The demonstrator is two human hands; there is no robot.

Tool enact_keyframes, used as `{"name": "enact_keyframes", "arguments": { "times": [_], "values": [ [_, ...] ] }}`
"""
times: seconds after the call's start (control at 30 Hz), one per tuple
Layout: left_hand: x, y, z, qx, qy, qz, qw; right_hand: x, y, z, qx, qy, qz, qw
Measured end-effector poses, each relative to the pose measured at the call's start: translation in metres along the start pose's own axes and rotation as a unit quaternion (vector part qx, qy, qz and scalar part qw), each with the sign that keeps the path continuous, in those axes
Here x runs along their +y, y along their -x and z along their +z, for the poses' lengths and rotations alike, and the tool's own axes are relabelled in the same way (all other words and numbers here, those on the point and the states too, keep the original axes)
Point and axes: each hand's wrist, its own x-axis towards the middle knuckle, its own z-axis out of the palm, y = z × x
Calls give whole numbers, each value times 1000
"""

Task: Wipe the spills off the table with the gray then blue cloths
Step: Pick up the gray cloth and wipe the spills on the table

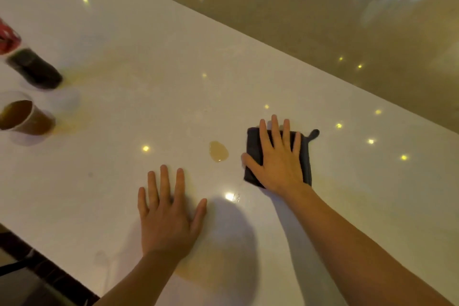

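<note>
A folded dark gray cloth lies flat on the glossy white table. My right hand presses down on it with the fingers spread. A small amber puddle sits just left of the cloth, apart from it. My left hand rests palm down on the bare table, fingers apart, holding nothing. A faint yellowish smear shows near my left wrist. No blue cloth is in view.
At the far left stand a clear cup of brown liquid, a dark cup and a red object cut by the frame edge. The table's far edge runs diagonally; beyond it is a shiny beige floor.
</note>
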Motion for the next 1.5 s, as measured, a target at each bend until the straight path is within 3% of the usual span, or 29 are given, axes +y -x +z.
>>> {"name": "enact_keyframes", "arguments": {
  "times": [0.13, 0.27, 0.33, 0.43, 0.47, 0.53, 0.6, 0.67, 0.73, 0.83, 0.9, 1.03, 1.1, 1.17, 1.23, 1.3, 1.33, 1.4, 1.47, 1.5],
  "values": [
    [0, 0, -3, -13, 2, -3, 1000, -9, 52, 10, 15, -3, 47, 999],
    [-1, -1, -4, -23, -3, -1, 1000, -20, 30, 4, 26, -61, 71, 995],
    [-1, -3, -4, -24, -7, -5, 1000, -28, 3, -6, 58, -148, 86, 983],
    [1, -3, -5, -33, -6, -16, 999, -53, -31, -23, 77, -395, 104, 910],
    [2, -2, -5, -33, -5, -17, 999, -68, -36, -26, 55, -425, 81, 900],
    [2, -2, -5, -32, -2, -20, 999, -94, -31, -17, 0, -379, -19, 925],
    [2, -1, -4, -27, 2, -26, 999, -113, -12, 1, -13, -209, -157, 965],
    [2, -2, -5, -23, 0, -22, 999, -100, -9, 13, 6, -79, -245, 966],
    [1, -2, -4, -22, 4, -22, 1000, -69, -40, 11, 40, -36, -230, 972],
    [2, -1, -4, -28, 4, -16, 999, -32, -77, -7, 21, -20, -66, 997],
    [0, -1, -5, -24, 4, -18, 1000, -43, -56, 1, 50, -37, -29, 998],
    [1, -1, -8, -28, 2, -15, 999, -47, 49, 33, 41, -27, -248, 968],
    [0, -1, -8, -21, 8, -11, 1000, -7, 36, 23, 29, -2, -324, 946],
    [-2, 0, -5, -8, 8, -9, 1000, 28, 2, 11, 36, 33, -239, 970],
    [-2, 1, -3, 0, 8, -10, 1000, 35, -30, -3, 46, -12, -22, 999],
    [-2, 2, -1, 4, 8, -7, 1000, -1, -30, 1, 60, -43, 93, 993],
    [-2, 1, -2, 4, 9, -5, 1000, -23, -14, 10, 75, -44, 65, 994],
    [-2, 0, -1, 7, 12, -2, 1000, -43, 42, 29, 58, -40, -107, 992],
    [-7, -4, 2, 9, 12, -9, 1000, -7, 80, 31, 18, -9, -261, 965],
    [-7, -2, 3, 11, 11, -5, 1000, 26, 88, 28, 12, 15, -287, 958]
  ]
}}
